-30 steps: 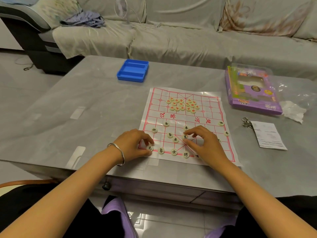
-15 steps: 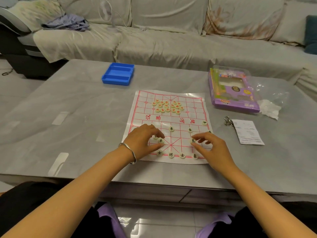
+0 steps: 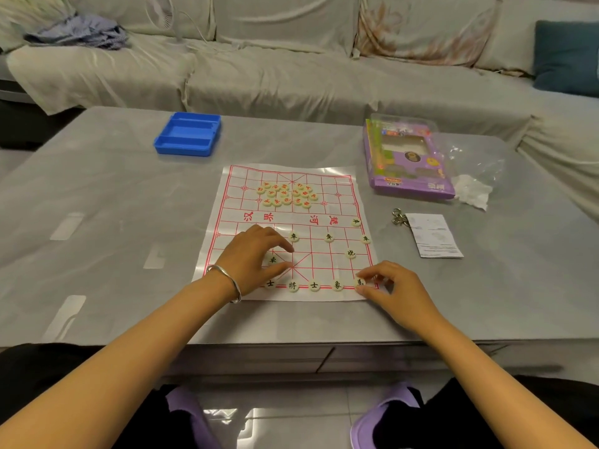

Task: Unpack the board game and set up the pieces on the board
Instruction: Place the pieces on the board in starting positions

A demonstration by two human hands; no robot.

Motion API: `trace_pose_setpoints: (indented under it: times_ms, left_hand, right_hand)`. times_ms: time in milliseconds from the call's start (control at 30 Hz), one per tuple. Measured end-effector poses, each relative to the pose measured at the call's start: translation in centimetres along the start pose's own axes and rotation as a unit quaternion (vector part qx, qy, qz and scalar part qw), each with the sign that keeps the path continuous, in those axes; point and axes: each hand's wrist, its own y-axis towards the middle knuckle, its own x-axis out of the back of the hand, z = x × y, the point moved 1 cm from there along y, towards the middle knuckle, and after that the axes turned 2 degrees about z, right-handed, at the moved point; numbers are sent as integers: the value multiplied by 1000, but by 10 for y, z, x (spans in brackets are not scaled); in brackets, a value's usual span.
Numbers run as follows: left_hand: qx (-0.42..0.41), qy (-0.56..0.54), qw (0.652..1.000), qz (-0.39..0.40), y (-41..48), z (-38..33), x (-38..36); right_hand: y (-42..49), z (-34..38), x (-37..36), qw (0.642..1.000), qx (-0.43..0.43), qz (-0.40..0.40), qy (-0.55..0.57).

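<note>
right hand [image 3: 393,288] fingers pinch horse disc [image 3: 359,282] at board's [image 3: 291,222] 5 o'clock | left hand [image 3: 256,254] fingers loosely arched, empty | discs [image 3: 329,237] light, slick: pinch rims | board flimsy sheet

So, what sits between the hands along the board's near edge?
Head view: four black-lettered pieces, between left hand and right hand pinching a fifth piece.

The left hand [image 3: 256,257] is covering near-left squares of the board [image 3: 340,197]; whether its fingers are touching anything is unclear. Beyond it, the red pieces [image 3: 287,194] are showing characters too small to read. The right hand [image 3: 395,286] is hiding the board's corner and the edge of the piece [image 3: 359,281] it is pinching. The frame edge is cutting off a cushion [image 3: 567,56] far beyond it.
</note>
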Motion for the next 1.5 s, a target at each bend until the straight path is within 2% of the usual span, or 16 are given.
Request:
trace_pose_setpoints:
  times_ms: [667,733,833,967,1233,1400,1500]
  left_hand:
    - [14,-4,1000,-19,5,8,3]
    - [16,-5,1000,-21,5,9,4]
    - [20,-7,999,-26,4,12,7]
    - [35,-8,999,-34,3,18,11]
    - [72,-7,997,-37,2,35,18]
    - [105,-19,994,-29,6,45,21]
    - [134,-46,989,-34,7,54,25]
  right_hand:
    - [0,0,0,999,27,17,-39]
    - [2,1,1,999,31,4,-33]
    - [21,3,8,997,27,-61,-28]
    - [64,-1,15,991,-45,-124,-11]
    - [121,-3,8,988,-91,-116,-50]
    - [125,1,1,986,-82,-131,-68]
    - [126,23,-5,992,-42,-116,-22]
